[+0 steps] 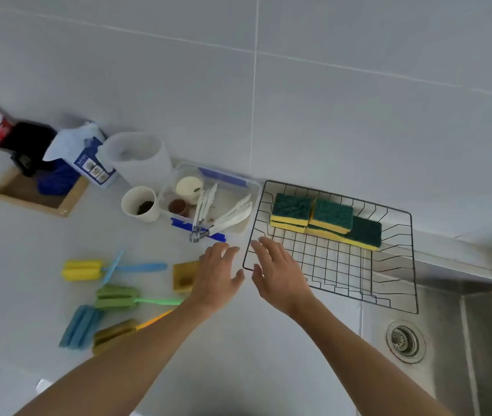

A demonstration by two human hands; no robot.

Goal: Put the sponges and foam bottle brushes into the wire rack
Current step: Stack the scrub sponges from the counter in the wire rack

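A black wire rack [400, 301] sits at the counter's right, partly over the sink. Several green-and-yellow sponges [328, 217] lie stacked along its far side. One yellow sponge [182, 276] lies on the counter, partly hidden under my left hand [216, 273], which hovers open above it. My right hand [277, 271] is open at the rack's near-left corner. Foam bottle brushes lie to the left: a yellow one with a blue handle [81, 269], a green one [115, 297], a blue one [79, 327] and an olive one with an orange handle [114, 333].
A clear plastic box [250, 190] with tongs and small cups stands left of the rack. Behind are a white cup [139, 204], a white tub [136, 157], a blue-and-white pack [87, 154] and a wooden tray [33, 195]. A steel sink with a drain [405, 340] is at the right.
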